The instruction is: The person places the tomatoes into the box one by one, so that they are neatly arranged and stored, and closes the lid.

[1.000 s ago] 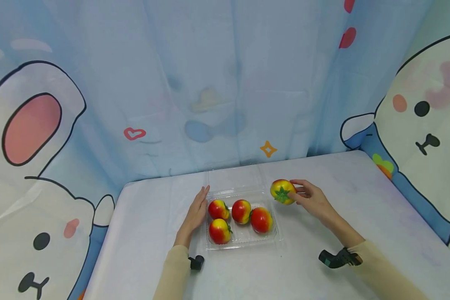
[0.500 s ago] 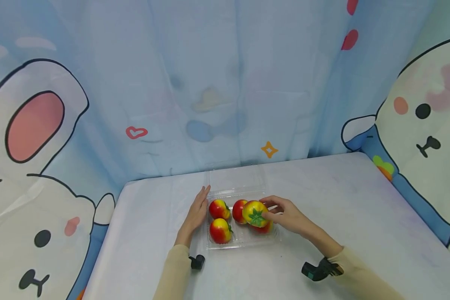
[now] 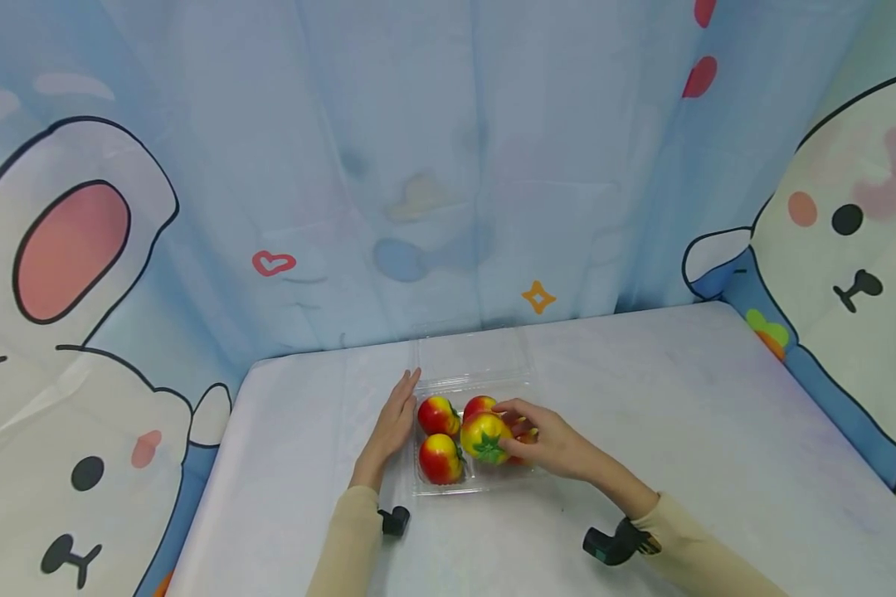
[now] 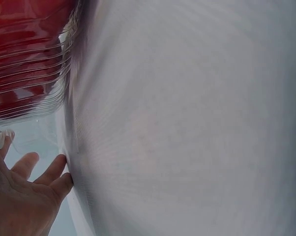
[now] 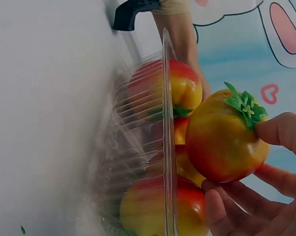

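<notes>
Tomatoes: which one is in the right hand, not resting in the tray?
The yellowish tomato with its green calyx facing the camera; the right hand grips it above the clear plastic tray, while the redder ones lie inside.

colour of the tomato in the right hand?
Yellow-orange tomato with green stem leaves; clearest in the right wrist view.

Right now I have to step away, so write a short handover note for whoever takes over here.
Left hand: flat, fingers straight against the left wall of the clear plastic tray.
Right hand: grips a yellow-red toy tomato, held over the tray's middle, not yet set down.
Done: four tomatoes lie in the tray; one is mostly hidden behind the right hand.
Left: lower the held tomato into the tray. The hinged lid stands open behind.
</notes>
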Motion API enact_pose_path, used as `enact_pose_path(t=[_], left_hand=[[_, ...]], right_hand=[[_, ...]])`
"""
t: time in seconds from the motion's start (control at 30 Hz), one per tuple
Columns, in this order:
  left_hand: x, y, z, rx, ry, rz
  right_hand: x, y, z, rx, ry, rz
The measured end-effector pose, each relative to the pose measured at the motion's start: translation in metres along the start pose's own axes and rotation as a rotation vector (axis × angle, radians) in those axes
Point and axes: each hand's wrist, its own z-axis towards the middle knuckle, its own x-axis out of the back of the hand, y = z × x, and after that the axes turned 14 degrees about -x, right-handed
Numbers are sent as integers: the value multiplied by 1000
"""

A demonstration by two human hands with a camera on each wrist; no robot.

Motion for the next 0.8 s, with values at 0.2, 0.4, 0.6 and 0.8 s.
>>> enact_pose_path(t=[0.2,0.4,0.6,0.8], left_hand=[[0,1,0,0,0,-3],[0,1,-2,-1,0,-2],[0,0,-1,1,-4,-9],[0,2,0,6,-4,-7]], right_hand=[[-4,-4,0,60,-17,-73],[-12,-2,2,84,-6,-185],[-16,0,4,145,-6,-231],[-17,1,4,179,-13,-279]])
